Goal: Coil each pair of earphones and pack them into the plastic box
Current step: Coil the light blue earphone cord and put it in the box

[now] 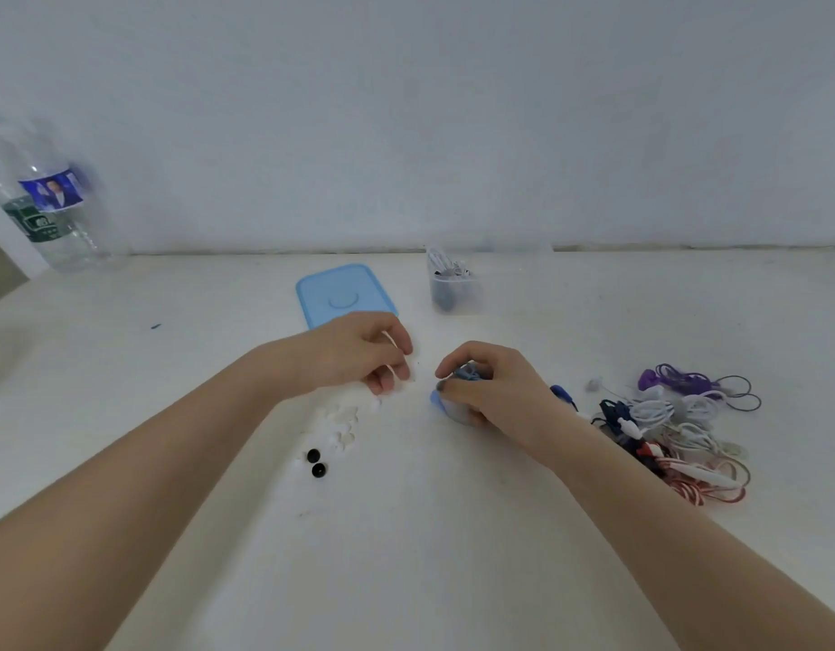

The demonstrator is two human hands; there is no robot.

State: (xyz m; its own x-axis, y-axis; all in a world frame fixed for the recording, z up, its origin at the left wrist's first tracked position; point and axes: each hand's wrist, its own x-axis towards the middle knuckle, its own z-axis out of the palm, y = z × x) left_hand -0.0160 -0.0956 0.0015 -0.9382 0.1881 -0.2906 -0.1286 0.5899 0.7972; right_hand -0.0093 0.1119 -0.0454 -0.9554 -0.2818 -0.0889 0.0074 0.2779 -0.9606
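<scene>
Left hand [359,354] pinches a white cord [391,340]; right hand [481,382] grips blue earphones [467,372]. Keep loops tight before boxing at twelve o'clock.

Light: even, soft, bluish-white; source cannot be told.
Shadows: faint, diffuse, under the hands [359,354] on the worktop [453,533].
Glare: small highlights on the bottle [44,204].
Sharpness: soft throughout; bottle smeared, box [453,286] hazy.
Distortion: wide-angle; worktop's back edge bows, forearms swell toward the lower corners.
Exposure: pale, low contrast.
</scene>
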